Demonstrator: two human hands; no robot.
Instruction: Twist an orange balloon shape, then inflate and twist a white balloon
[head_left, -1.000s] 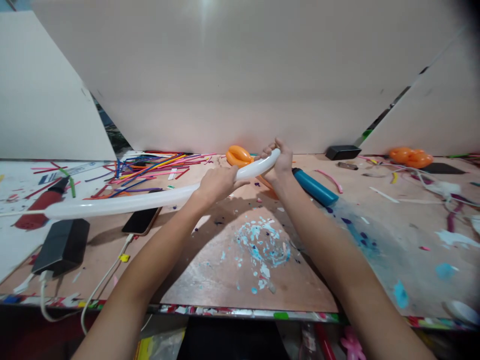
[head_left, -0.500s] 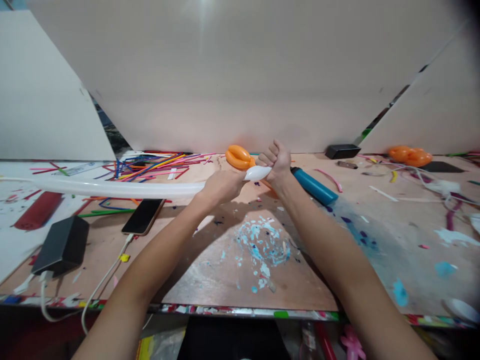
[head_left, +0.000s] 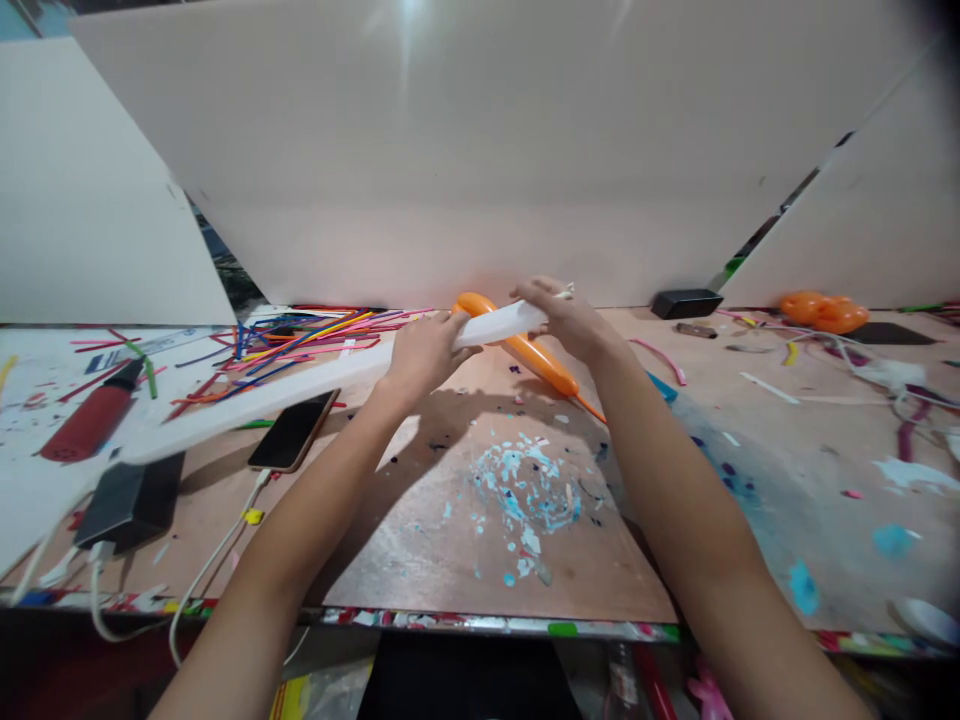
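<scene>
A long white balloon (head_left: 300,392) runs from the black box at the left up to both hands, its knotted end beyond the right fingers. My left hand (head_left: 429,352) is wrapped round it near that end. Close by, my right hand (head_left: 559,312) holds the end section, fingers over the top. Behind and below the white balloon, an orange balloon (head_left: 538,364) with a looped part lies on the table, its thin tail pointing front right.
Thin uninflated balloons (head_left: 322,335), a red bottle (head_left: 94,420), a phone (head_left: 294,432) and a black box (head_left: 135,500) lie left. At right are a small black box (head_left: 686,303), orange twisted balloons (head_left: 823,311) and a mostly hidden blue pump (head_left: 662,386). Scraps (head_left: 525,490) litter the front.
The white balloon's long part has swung down toward the front left. My right hand has gone from a fist to a looser hold. More of the orange balloon shows; the pump is mostly covered.
</scene>
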